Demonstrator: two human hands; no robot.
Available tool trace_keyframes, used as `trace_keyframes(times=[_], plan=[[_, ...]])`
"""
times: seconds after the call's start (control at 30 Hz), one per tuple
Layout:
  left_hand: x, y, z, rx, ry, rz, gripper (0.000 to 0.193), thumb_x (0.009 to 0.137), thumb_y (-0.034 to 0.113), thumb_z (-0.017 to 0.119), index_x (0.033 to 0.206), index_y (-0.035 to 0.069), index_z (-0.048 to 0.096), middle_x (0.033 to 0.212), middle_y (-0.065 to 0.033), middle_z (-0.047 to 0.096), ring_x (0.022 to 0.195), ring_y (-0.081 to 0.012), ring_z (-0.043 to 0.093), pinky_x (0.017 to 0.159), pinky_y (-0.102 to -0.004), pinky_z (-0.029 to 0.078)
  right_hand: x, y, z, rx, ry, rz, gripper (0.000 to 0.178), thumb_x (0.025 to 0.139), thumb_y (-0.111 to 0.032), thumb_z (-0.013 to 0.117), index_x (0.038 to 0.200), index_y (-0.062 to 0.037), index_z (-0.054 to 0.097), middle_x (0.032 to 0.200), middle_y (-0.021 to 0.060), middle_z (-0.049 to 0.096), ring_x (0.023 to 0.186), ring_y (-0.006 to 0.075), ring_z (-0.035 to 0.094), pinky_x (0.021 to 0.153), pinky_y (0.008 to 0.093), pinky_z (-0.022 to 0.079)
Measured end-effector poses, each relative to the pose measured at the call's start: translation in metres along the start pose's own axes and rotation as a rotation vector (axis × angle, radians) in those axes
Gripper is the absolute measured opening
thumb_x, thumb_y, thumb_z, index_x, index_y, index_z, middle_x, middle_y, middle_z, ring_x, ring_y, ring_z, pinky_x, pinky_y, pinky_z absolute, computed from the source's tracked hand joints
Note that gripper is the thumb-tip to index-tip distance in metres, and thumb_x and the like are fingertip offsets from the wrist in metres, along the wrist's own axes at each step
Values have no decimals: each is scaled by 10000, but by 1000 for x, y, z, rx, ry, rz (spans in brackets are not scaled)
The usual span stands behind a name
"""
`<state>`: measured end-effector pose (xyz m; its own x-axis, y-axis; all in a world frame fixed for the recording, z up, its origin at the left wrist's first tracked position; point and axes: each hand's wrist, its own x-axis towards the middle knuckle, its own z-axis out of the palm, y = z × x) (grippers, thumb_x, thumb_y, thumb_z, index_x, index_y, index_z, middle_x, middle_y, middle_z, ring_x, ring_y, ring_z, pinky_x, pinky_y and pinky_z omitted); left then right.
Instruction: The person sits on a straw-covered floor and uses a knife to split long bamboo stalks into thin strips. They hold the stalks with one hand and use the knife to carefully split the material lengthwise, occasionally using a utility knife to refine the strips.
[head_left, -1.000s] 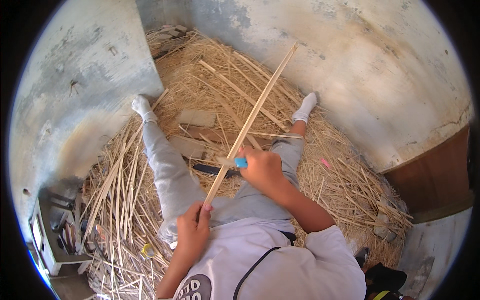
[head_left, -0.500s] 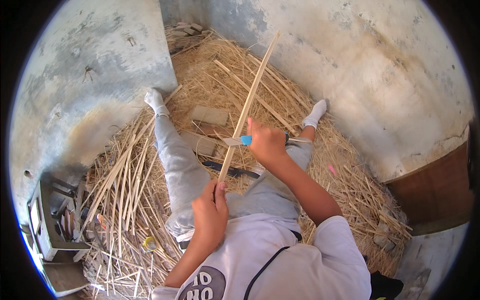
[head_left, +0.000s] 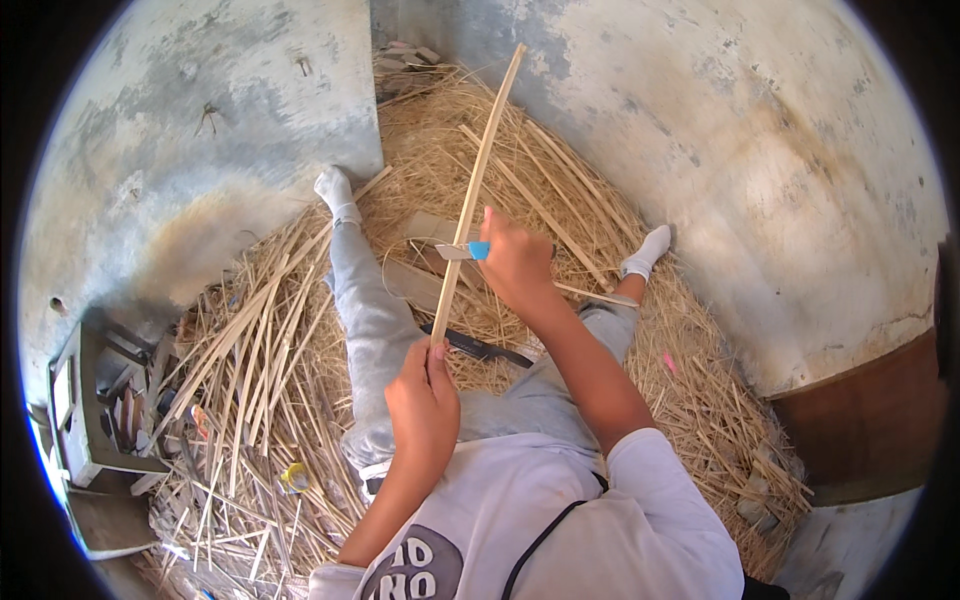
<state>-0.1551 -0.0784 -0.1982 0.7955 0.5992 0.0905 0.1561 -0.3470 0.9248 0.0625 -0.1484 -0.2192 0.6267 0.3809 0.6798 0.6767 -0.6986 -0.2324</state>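
Note:
My left hand (head_left: 424, 395) is closed around the near end of a long, pale bamboo strip (head_left: 480, 165), which slants up and away from me over my lap. My right hand (head_left: 518, 262) grips a knife (head_left: 479, 250) by its blue handle, fist wrapped round it. The short, wide metal blade crosses the strip some way beyond my left hand and appears to touch it. A thin curled shaving (head_left: 384, 268) loops out left of the blade.
Straw-like shavings and loose strips (head_left: 265, 370) cover the floor around my outstretched legs. Between my legs lie a flat block (head_left: 415, 287) and a long dark object (head_left: 480, 348). Worn walls (head_left: 760, 180) enclose the far side. A wooden frame (head_left: 85, 430) stands at left, near a yellow roll (head_left: 295, 478).
The knife has moved away from me and leftward, a little farther along the strip. The strip stands more upright. A curled shaving now shows left of the blade. The view has shifted slightly.

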Motion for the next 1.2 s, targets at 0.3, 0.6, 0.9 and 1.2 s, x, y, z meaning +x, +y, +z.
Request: trace_keyframes(times=[0.3, 0.6, 0.9, 1.2], plan=[[-9, -2, 10, 59, -33, 47, 160, 1007, 128, 533, 1022, 2, 629, 705, -240, 609, 590, -421, 595, 551, -461, 453, 79, 53, 25, -185, -297, 388, 328, 999, -212, 493, 814, -21, 684, 703, 174, 673, 661, 356, 681, 591, 497, 519], [-42, 14, -20, -9, -347, 62, 159, 1004, 110, 545, 963, -16, 634, 651, -179, 597, 535, -291, 580, 527, -392, 450, 130, 244, -82, -526, -222, 645, 185, 900, -190, 639, 924, -42, 748, 819, 134, 729, 708, 327, 710, 625, 436, 564], [-13, -14, 13, -332, -536, -327, 288, 1051, 269, 520, 928, 33, 628, 651, 16, 532, 519, -66, 439, 470, -270, 337, 0, 134, -88, -246, -249, 162, 236, 828, -137, 694, 1056, -78, 688, 750, 164, 687, 691, 346, 691, 618, 475, 533], [-30, 0, -4, -353, -757, -374, 343, 1056, 356, 509, 856, 84, 563, 644, 58, 451, 535, -32, 341, 484, -210, 265, 30, 187, -117, -418, -100, 478, 232, 879, -189, 665, 1081, -90, 726, 776, 189, 699, 749, 389, 695, 702, 488, 561]])
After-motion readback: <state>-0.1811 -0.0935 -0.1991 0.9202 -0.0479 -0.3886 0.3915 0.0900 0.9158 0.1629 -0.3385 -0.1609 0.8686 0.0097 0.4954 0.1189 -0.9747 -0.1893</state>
